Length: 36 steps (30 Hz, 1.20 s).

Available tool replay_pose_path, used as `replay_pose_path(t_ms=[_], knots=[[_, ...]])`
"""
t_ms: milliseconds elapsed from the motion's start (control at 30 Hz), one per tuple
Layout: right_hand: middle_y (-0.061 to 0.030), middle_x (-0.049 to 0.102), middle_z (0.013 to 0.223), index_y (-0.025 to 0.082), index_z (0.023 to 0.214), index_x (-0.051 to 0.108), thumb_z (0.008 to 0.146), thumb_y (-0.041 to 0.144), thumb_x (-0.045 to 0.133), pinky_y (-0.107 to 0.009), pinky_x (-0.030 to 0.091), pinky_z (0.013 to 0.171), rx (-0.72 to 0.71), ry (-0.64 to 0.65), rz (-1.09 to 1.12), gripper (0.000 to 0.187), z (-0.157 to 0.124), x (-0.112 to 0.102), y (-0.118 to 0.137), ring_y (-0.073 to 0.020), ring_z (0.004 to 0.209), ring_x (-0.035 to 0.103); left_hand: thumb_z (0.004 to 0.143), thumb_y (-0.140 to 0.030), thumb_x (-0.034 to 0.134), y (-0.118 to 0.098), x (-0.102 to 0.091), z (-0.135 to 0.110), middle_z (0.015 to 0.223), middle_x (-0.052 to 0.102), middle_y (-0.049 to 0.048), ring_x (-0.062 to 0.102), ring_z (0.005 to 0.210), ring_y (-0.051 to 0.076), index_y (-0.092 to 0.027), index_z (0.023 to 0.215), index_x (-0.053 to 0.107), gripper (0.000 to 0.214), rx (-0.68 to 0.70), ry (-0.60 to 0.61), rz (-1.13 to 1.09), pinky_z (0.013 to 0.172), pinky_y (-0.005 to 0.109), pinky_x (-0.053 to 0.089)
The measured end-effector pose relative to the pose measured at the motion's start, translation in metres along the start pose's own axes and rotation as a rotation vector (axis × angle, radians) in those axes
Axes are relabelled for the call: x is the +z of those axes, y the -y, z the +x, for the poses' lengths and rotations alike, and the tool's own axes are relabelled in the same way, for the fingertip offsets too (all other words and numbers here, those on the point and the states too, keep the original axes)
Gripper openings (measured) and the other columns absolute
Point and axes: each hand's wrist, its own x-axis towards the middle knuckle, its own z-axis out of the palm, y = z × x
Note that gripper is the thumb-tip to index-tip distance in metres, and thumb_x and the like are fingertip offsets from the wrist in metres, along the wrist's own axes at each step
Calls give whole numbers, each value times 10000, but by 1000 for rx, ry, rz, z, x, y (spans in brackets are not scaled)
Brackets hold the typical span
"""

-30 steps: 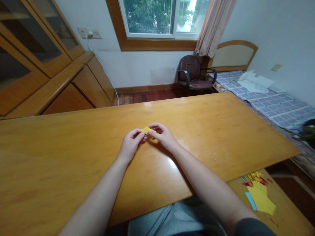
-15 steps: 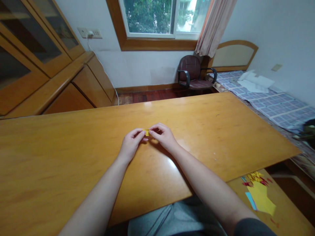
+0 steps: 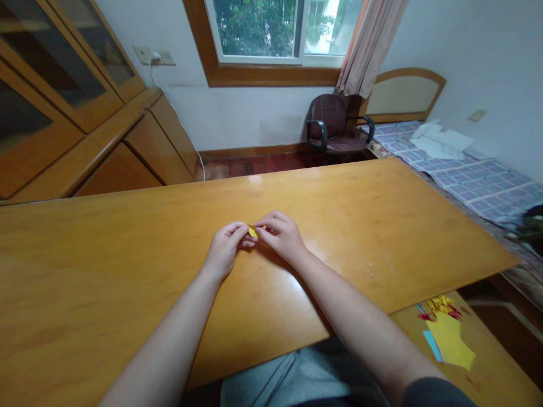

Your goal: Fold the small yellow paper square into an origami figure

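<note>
A small piece of folded yellow paper [image 3: 253,231] is pinched between both hands, just above the middle of the wooden table [image 3: 127,271]. My left hand [image 3: 227,244] is closed on the paper's left side, thumb on top. From the right, my right hand [image 3: 280,233] grips the other side between thumb and fingers. Much of the paper is hidden by the fingertips, so its folds cannot be made out.
On a lower surface at the right lie yellow paper sheets [image 3: 452,342], a blue piece of paper [image 3: 432,346] and a pile of small yellow and red folded pieces [image 3: 441,306]. Beyond the table stand a maroon armchair [image 3: 331,121] and a bed [image 3: 466,169].
The yellow paper has tilted, its right part now reaching farther under the right fingers. The right fingers have shifted slightly around it; the left hand has barely moved.
</note>
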Motion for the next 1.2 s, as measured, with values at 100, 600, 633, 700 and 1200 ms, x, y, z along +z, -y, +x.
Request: replay_pose_path(t_ms=[100,600,633,700,1200], knots=[[-34,636,792,183,861,737,848,201,633,-218,484,612,-21,2,4,107,0,-1,2,-105,679,586,704,-352,719,0,0,0,623,661,6,633,565,117,-139,771,646,234,-4,0,-3,548,199,519],[-52,647,843,230,888,753,863,269,619,-260,505,673,43,65,22,141,-2,-2,1,-139,749,606,715,-358,690,-4,1,-2,604,651,4,606,527,108,-138,759,634,231,-12,12,26,531,201,500],[-52,647,834,229,880,753,862,265,618,-260,503,672,37,66,15,141,-2,-2,2,-139,745,605,715,-356,687,-4,1,-2,606,650,3,607,530,109,-139,756,632,228,-13,10,21,529,201,498],[-51,647,821,226,875,753,866,262,611,-260,500,674,11,71,-4,147,-1,-3,4,-137,735,603,714,-352,684,-4,0,-2,608,646,1,610,536,111,-140,758,626,225,-11,6,15,524,200,492],[-61,659,868,236,922,747,890,273,582,-273,494,730,-64,119,-90,172,-2,-5,0,-148,788,610,696,-411,736,-6,0,-3,598,628,-6,621,556,107,-133,760,622,307,-46,20,-15,526,183,480]])
